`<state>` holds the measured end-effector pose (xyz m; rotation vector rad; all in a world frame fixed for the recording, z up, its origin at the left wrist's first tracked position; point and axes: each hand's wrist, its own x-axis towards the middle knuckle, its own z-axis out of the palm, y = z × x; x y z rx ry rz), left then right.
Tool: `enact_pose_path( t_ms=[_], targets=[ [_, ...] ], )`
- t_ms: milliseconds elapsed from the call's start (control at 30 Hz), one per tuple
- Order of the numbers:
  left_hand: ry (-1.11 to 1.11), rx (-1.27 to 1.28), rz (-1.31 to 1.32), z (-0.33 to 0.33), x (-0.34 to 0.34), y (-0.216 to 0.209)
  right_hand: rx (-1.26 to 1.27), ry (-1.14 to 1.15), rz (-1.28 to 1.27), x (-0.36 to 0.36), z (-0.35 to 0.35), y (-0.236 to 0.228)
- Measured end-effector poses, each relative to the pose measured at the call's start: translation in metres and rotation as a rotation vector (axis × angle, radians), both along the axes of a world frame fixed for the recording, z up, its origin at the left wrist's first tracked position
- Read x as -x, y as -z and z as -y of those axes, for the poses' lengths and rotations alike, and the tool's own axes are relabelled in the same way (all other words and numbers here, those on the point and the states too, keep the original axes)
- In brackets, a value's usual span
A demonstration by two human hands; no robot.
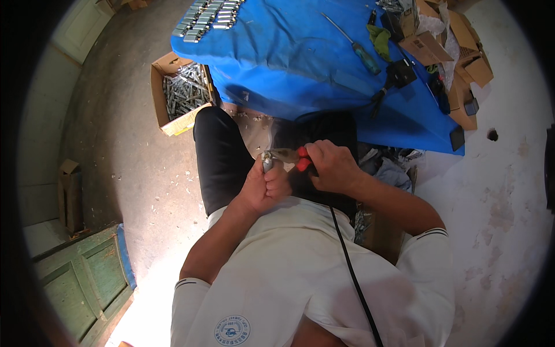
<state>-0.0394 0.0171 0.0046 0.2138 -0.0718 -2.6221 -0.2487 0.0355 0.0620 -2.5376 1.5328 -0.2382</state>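
Observation:
Above my lap, my left hand (266, 188) is closed round a small silvery metal part (267, 163) that stands upright out of the fist. My right hand (333, 165) grips a pair of pliers (286, 154) by the red handles. The jaws of the pliers point left and meet the top of the metal part; whether they bite on it is too small to tell. Most of the part's lower end is hidden in my left fingers.
Ahead stands a table under a blue cloth (277, 58), bearing rows of metal pieces (202, 20) and a screwdriver (365, 58). A cardboard box (157, 95) of metal parts sits on the floor at left. Torn cartons (465, 69) lie far right. A black cable (352, 272) crosses my shirt.

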Motion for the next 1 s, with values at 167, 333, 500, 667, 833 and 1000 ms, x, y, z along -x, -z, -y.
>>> enact_pose_path(
  t_ms=[167, 333, 500, 667, 833, 1000],
  targets=[
    [-0.005, 0.026, -0.012, -0.006, 0.004, -0.007, -0.093, 0.012, 0.005, 0.003, 0.008, -0.017],
    [-0.009, -0.055, 0.064, 0.002, 0.004, -0.005, -0.405, 0.169, 0.216, -0.005, -0.013, -0.028],
    [-0.118, -0.041, 0.143, 0.006, -0.003, 0.000, -0.871, 0.294, 0.479, -0.011, -0.029, -0.024],
    [-0.072, -0.038, 0.075, 0.004, 0.000, 0.000, -1.265, 0.469, 0.981, -0.027, -0.043, -0.017],
    [-0.093, -0.100, 0.107, 0.004, -0.006, -0.003, -1.028, 0.637, 1.254, -0.032, -0.065, -0.005],
    [-0.066, -0.057, 0.067, 0.003, -0.004, -0.004, -1.026, 0.635, 1.177, -0.023, -0.065, -0.005]
  ],
)
